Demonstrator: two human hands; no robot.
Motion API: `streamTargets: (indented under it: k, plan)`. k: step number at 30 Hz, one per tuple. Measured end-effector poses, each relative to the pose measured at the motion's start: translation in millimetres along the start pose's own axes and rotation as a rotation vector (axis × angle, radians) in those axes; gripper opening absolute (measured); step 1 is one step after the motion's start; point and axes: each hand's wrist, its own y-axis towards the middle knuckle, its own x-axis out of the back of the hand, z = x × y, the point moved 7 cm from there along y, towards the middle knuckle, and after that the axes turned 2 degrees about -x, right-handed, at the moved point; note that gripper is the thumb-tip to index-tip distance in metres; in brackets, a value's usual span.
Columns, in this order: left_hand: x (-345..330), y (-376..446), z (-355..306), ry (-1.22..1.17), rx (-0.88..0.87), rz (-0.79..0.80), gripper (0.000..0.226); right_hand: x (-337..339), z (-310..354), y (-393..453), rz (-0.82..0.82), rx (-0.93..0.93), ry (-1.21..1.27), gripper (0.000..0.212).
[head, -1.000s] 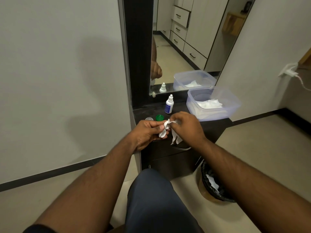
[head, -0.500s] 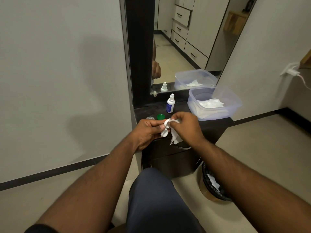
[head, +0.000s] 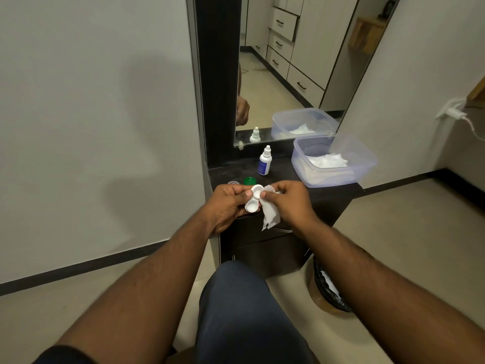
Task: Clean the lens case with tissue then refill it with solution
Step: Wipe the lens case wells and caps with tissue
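Observation:
My left hand (head: pixel 227 206) grips a white lens case (head: pixel 253 198) with two open round wells, held above the front edge of the dark cabinet top (head: pixel 325 192). My right hand (head: pixel 288 203) pinches a white tissue (head: pixel 270 216) right beside the case; its loose end hangs down. A green cap (head: pixel 249 181) and a clear cap (head: pixel 233 183) lie on the cabinet just behind my left hand. A small white solution bottle (head: pixel 265 161) with a blue label stands upright farther back.
A clear plastic tub (head: pixel 367 164) holding tissues sits at the right of the cabinet top. A mirror (head: pixel 294 61) stands behind. A bin with a black liner (head: pixel 328 292) is on the floor to the right. My knee (head: pixel 244 298) is below the hands.
The tissue has come off the case, so both wells now show. My right hand has drawn slightly to the right with the tissue.

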Motion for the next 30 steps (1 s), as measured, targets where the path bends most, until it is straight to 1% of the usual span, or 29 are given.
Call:
streamTargets:
  k: [2,5,7,8,9,10,11,14,15,16,18,21,24,27,30]
  plan:
    - [0.8,-0.4,-0.8,0.018,-0.014,-0.015,0.025,-5.1,-4.9,-5.6,-0.012,-0.108,0.122,0.007]
    - [0.5,-0.9,-2.2,0.005,-0.038,-0.038,0.025,-8.6,-6.6,-10.0,0.063,-0.231,0.246,0.006]
    - [-0.4,-1.9,-2.7,0.003,-0.033,-0.053,0.022,-2.3,-5.6,-8.9,0.078,-0.241,0.309,0.007]
    - [-0.9,-2.7,-3.2,0.019,-0.026,-0.061,0.021,5.2,-3.6,-7.2,0.048,-0.212,0.308,0.007]
    - [-0.9,-2.8,-3.5,0.038,-0.02,-0.067,0.021,14.3,1.2,-6.3,0.008,-0.141,0.26,0.007]
    - [-0.3,-2.6,-3.8,0.051,-0.017,-0.072,0.021,22.2,9.6,-6.3,-0.019,-0.026,0.165,0.009]
    - [0.0,-2.6,-4.7,0.063,-0.019,-0.076,0.022,26.8,20.4,-7.5,-0.018,0.128,0.035,0.013]
    - [2.1,-2.2,-5.9,0.111,-0.007,-0.099,0.019,13.8,46.0,-20.3,0.096,0.652,-0.512,0.019]
    - [2.7,-2.3,-5.9,0.12,0.001,-0.104,0.019,7.5,47.4,-24.3,0.118,0.76,-0.646,0.02]
    - [3.1,-2.4,-5.9,0.128,0.007,-0.108,0.018,3.7,47.5,-26.4,0.128,0.817,-0.722,0.021]
    - [2.8,-3.7,-6.6,0.156,0.009,-0.109,0.016,0.0,50.5,-30.6,0.124,0.882,-0.779,0.022]
    - [1.2,-6.0,-8.6,0.206,-0.011,-0.119,0.015,-5.8,52.8,-33.2,0.138,0.919,-0.849,0.021]
    - [-0.5,-5.6,-10.6,0.25,-0.051,-0.11,0.017,-10.7,56.1,-34.3,0.16,0.877,-0.849,0.018]
    - [-1.8,-5.0,-10.0,0.301,-0.08,-0.116,0.017,-15.3,59.3,-33.9,0.168,0.805,-0.815,0.02]
    - [-4.0,-7.3,-9.9,0.301,-0.136,-0.119,0.017,-18.0,58.3,-29.9,0.128,0.702,-0.805,0.023]
